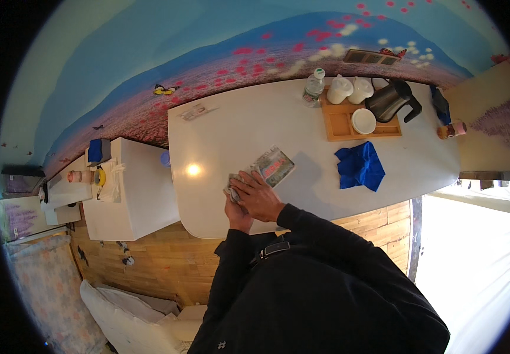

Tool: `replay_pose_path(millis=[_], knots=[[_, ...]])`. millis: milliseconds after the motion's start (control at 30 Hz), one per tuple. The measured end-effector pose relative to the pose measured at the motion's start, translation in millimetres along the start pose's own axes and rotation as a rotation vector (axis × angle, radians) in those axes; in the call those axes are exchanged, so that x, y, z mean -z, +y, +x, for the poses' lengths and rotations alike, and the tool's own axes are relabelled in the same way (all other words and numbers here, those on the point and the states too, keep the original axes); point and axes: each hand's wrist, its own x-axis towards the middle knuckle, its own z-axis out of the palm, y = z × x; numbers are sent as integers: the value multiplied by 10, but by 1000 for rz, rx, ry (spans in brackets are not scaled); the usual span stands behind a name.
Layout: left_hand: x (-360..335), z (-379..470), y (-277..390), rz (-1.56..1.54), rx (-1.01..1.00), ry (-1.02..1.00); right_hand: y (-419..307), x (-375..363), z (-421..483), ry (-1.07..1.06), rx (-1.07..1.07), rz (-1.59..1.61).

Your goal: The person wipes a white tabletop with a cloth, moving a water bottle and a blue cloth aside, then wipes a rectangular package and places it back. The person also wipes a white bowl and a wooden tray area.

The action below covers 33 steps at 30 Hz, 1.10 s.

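Observation:
A flat printed packet (278, 166) with red writing lies slanted on the white table (210, 146) before me. Its near left end is crumpled and bunched under my hands. My right hand (257, 197) rests across that end, fingers stretched over it and pressing it. Below and partly covered by it, my left hand (237, 217) grips the same crumpled end from the near side. Its fingertips are mostly hidden. Whether the greyish crumpled part is the packet itself or a separate wrapper, I cannot tell.
A blue cloth (361, 167) lies right of the packet. Behind it, a wooden tray (337, 128) bears white lidded cups (340, 90), a white bowl (364, 121) and an electric kettle (388, 101). A water bottle (313, 90) stands beside it. Leftward is a white cabinet (148, 190).

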Motion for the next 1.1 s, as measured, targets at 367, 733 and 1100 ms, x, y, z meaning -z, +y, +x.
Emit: replay_pose_path(millis=[367,733,1100], knots=[[-115,121,-44,152,-222,-61,773,384,-26,173,-334,-97],[-136,8,-61,225,-271,-22,1262,863,-658,408,-993,1737],[-144,-265,-90,638,-437,181,1360,754,-676,-44,-893,1308]])
